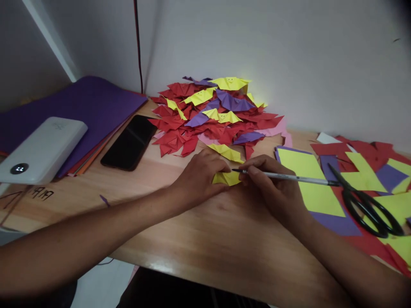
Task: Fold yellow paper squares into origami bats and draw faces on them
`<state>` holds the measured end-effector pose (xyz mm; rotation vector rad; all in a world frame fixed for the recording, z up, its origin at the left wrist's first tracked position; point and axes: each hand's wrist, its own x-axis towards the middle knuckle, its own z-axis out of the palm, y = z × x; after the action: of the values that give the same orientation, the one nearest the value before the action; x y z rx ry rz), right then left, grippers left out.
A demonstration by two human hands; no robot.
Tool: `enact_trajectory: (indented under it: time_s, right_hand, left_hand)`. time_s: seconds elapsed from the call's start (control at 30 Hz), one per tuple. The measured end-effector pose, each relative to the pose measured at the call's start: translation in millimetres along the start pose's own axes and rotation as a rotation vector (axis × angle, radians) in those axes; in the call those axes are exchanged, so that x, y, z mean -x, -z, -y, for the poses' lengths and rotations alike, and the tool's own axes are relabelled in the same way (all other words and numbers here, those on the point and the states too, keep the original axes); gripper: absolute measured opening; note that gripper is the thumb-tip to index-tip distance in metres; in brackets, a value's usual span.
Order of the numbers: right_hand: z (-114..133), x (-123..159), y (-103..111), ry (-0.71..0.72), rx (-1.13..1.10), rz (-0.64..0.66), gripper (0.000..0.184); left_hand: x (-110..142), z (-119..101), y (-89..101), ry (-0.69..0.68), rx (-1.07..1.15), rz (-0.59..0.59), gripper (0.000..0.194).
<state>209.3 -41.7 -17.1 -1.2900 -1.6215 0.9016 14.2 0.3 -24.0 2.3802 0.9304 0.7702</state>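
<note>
My left hand (pixel 202 173) is closed on the left side of a yellow folded paper bat (pixel 226 178), thumb below and fingers above. A slim white-and-black pen (pixel 282 176) lies across my right hand (pixel 272 184), pinched between thumb and fingers. Its dark tip points left, over the yellow paper near my left fingers. The right fingers are close to the paper's right end; whether they touch it I cannot tell. Just behind lies another yellow folded paper (pixel 227 152). Beyond it rises a heap of folded paper bats (pixel 221 115) in red, yellow, purple and pink, some with small drawn faces.
Black-handled scissors (pixel 366 205) rest on paper scraps (pixel 369 158) at the right, beside stacked yellow sheets (pixel 302 164). To the left are a black phone (pixel 130 143), a white power bank (pixel 43 147) and large purple sheets (pixel 105 100). A wall (pixel 272 55) stands behind the wooden table (pixel 205 239).
</note>
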Motion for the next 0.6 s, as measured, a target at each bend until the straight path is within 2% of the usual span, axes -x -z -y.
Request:
enact_trajectory:
  time_s: [0.17,0.4,0.6]
  right_hand:
    - [5.6,3.9,-4.0,0.070,0.201,-0.004,0.008]
    - [6.5,3.4,-4.2,0.083,0.247,-0.029,0.009]
    - [6.1,3.8,-4.5,0.118,0.247,-0.016,0.009]
  left_hand:
    - [1.5,0.1,-1.0,0.004,0.025,-0.007,0.015]
    - [1.5,-0.7,-0.1,0.028,0.028,0.006,0.018]
    - [-0.8,-4.1,4.8,0.075,0.062,0.029,0.005]
